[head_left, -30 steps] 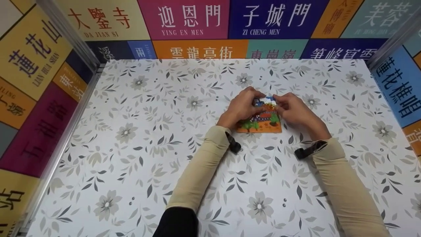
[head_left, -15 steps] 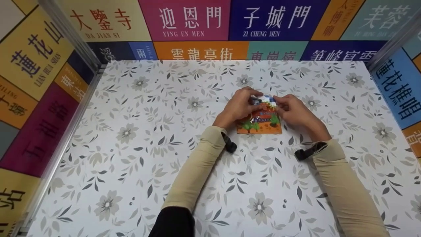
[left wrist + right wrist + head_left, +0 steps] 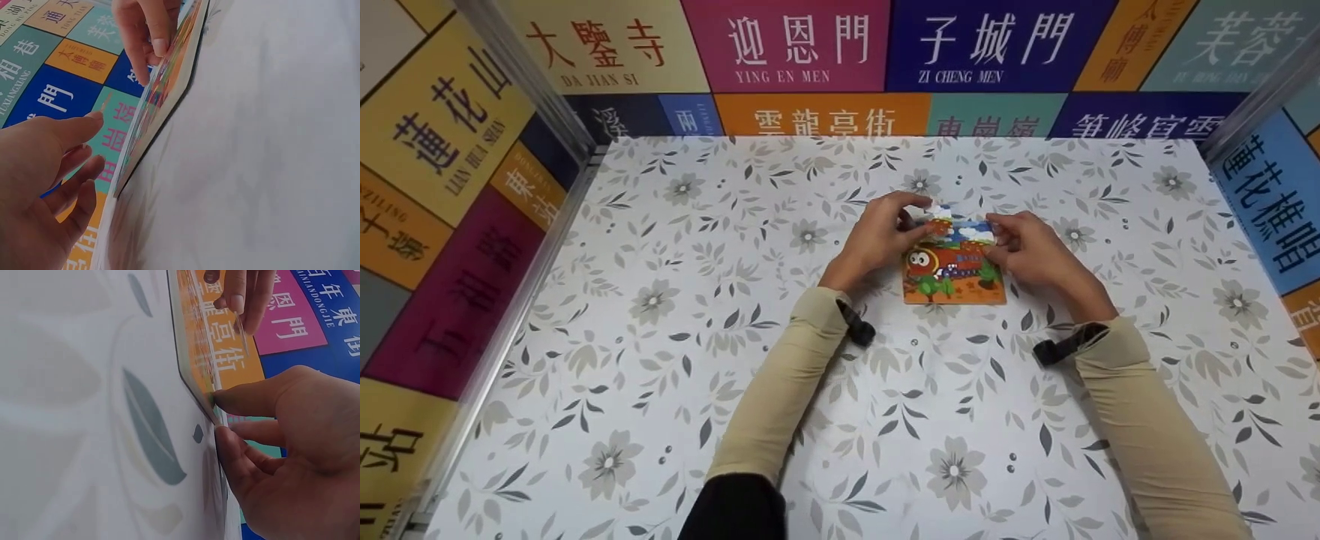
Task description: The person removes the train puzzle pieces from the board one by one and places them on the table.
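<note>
A small square picture puzzle (image 3: 960, 279) lies flat on the table, showing a red train with big eyes, green bushes and orange ground. Above its upper left part, my left hand (image 3: 877, 234) pinches a puzzle piece (image 3: 940, 216) coloured white, blue and red. In the right wrist view this piece (image 3: 242, 334) shows edge-on as a thin strip, raised off the board. At the board's right edge, my right hand (image 3: 1035, 251) grips the side between thumb and fingers, as the right wrist view confirms. The hands partly cover the board's upper sides.
A white tablecloth (image 3: 660, 405) with grey flowers and leaves covers the table. Coloured panels (image 3: 795, 45) with printed characters stand along the back and both sides. A small black wrist device (image 3: 859, 326) sits at each cuff.
My left hand has moved left and slightly up, bringing the piece away from the board and uncovering the train's face. My right hand stays at the right edge.
</note>
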A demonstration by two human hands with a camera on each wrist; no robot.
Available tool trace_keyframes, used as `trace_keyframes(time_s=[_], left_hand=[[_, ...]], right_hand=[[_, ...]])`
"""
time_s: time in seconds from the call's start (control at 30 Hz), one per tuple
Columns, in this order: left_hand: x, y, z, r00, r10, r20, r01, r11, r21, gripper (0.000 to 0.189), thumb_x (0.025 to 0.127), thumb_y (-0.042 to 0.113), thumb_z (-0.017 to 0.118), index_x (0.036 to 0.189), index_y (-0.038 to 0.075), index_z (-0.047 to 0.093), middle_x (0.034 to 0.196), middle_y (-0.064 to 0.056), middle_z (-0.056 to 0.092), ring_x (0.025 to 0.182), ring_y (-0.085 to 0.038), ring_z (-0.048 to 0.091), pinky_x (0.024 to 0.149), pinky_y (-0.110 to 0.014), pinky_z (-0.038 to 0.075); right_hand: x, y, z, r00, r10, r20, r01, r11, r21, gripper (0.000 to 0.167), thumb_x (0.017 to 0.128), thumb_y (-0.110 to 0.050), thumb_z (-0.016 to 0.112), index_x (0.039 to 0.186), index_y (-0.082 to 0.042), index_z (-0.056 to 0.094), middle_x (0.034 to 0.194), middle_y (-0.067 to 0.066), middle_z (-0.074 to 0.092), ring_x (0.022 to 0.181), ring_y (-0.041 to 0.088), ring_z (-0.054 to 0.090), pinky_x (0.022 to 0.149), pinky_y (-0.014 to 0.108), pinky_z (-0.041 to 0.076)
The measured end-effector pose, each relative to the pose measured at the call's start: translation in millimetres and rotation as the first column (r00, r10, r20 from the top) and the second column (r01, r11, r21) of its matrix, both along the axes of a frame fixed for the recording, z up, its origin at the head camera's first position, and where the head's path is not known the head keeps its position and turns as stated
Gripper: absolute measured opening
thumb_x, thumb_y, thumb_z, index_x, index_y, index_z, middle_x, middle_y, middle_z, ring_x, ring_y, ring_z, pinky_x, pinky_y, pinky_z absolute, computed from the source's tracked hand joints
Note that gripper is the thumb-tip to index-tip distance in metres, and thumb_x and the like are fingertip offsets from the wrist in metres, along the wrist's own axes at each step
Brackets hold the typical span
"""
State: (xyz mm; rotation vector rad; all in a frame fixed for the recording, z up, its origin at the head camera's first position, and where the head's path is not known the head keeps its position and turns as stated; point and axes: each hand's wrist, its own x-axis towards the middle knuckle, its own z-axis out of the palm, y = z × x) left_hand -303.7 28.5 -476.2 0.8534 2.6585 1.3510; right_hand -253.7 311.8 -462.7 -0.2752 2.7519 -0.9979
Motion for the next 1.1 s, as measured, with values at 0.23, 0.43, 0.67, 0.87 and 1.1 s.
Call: trace_keyframes(time_s=[0.23,0.43,0.67,0.87,1.1], left_hand=[[1.7,-16.9,0.2,1.000,0.007,0.004,-0.007,1.000,-0.016,0.044,0.103,0.025,0.078,0.144,0.010,0.069,0.142,-0.006,0.071,0.108,-0.017,0.072,0.094,-0.029,0.058],[3.5,-30.3,-0.2,0.999,0.038,-0.022,-0.039,0.999,-0.029,0.043,0.100,0.025,0.081,0.140,0.011,0.071,0.140,-0.005,0.073,0.108,-0.016,0.073,0.096,-0.029,0.058],[5.4,-45.4,-2.2,0.999,0.050,-0.016,-0.050,0.999,-0.004,0.044,0.099,0.020,0.082,0.140,0.008,0.071,0.139,-0.006,0.074,0.110,-0.019,0.074,0.098,-0.030,0.058],[8.0,-56.9,-3.2,0.999,0.053,-0.009,-0.054,0.999,-0.005,0.045,0.098,0.017,0.082,0.141,0.007,0.070,0.140,-0.008,0.073,0.111,-0.023,0.074,0.100,-0.032,0.059],[10.3,-70.7,-2.0,0.996,0.085,0.001,-0.085,0.996,-0.024,0.045,0.098,0.019,0.082,0.141,0.007,0.070,0.141,-0.007,0.073,0.113,-0.022,0.074,0.100,-0.033,0.059]], right_hand=[[0.4,-2,-0.6,1.000,-0.013,0.016,0.013,1.000,-0.028,0.059,0.104,-0.016,0.071,0.159,-0.005,0.052,0.145,0.024,0.051,0.124,0.042,0.059,0.108,0.058,0.050],[1.0,-1,-0.7,1.000,0.018,0.007,-0.018,0.999,-0.031,0.059,0.106,-0.015,0.071,0.160,-0.004,0.050,0.166,0.020,0.042,0.132,0.046,0.058,0.113,0.062,0.049],[1.4,-1,-1.3,0.999,0.031,0.014,-0.030,0.999,-0.034,0.059,0.107,-0.018,0.069,0.161,-0.004,0.049,0.164,0.020,0.045,0.131,0.046,0.058,0.112,0.062,0.048],[1.0,-2,-3.0,1.000,0.030,0.003,-0.030,0.999,-0.045,0.058,0.107,-0.017,0.070,0.160,-0.005,0.051,0.163,0.021,0.045,0.129,0.045,0.058,0.111,0.062,0.049],[0.9,-1,-3.1,1.000,0.023,0.004,-0.023,0.999,-0.036,0.060,0.106,-0.018,0.072,0.161,-0.006,0.051,0.165,0.022,0.041,0.129,0.045,0.059,0.111,0.062,0.049]])
